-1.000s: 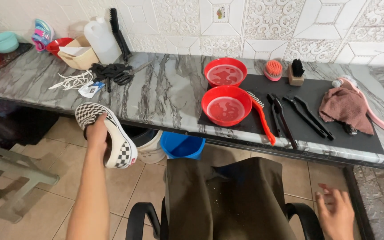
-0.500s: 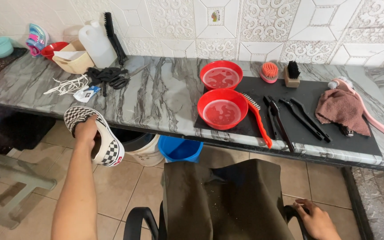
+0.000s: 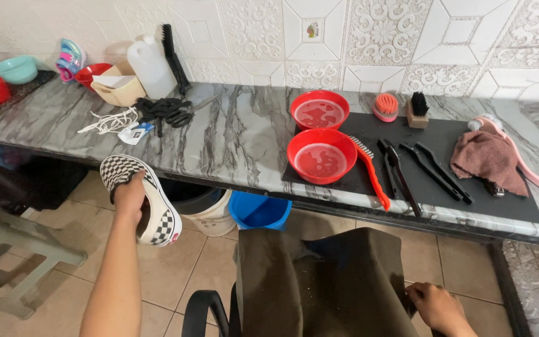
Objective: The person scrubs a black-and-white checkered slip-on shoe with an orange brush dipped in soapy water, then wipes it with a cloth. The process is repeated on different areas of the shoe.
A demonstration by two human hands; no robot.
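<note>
left hand: the left hand (image 3: 131,198) is closed around a checkered slip-on shoe (image 3: 140,198), fingers tucked into its opening, lower left of the frame.
shoe: black-and-white check with a white sole, held in the air below the edge of the marble counter (image 3: 232,134), tilted with one end up toward the counter and the other down toward the tiled floor (image 3: 176,262).
right hand: the right hand (image 3: 438,307) sits at the lower right edge, fingers curled on the edge of a dark olive cloth (image 3: 319,281); whether it pinches the cloth or only rests on it, i cannot tell.
cloth: draped over the back of a black chair (image 3: 204,309), bottom centre.
under the counter: a white bucket (image 3: 210,212) just right of the shoe, a blue bucket (image 3: 258,210) beside it.
counter, centre right: two red bowls (image 3: 320,155) holding water on a black mat (image 3: 444,187), a red-handled brush (image 3: 372,171) touching the nearer bowl, black brushes (image 3: 432,171) laid side by side.
counter, right: a dusty-pink rag (image 3: 488,161) over a pink long-handled tool (image 3: 534,171).
counter, upper left: white laces (image 3: 108,120), black laces (image 3: 163,109), a white jug (image 3: 150,67), a beige tub (image 3: 118,87).
far left: a grey plastic stool (image 3: 4,256) on the floor.
</note>
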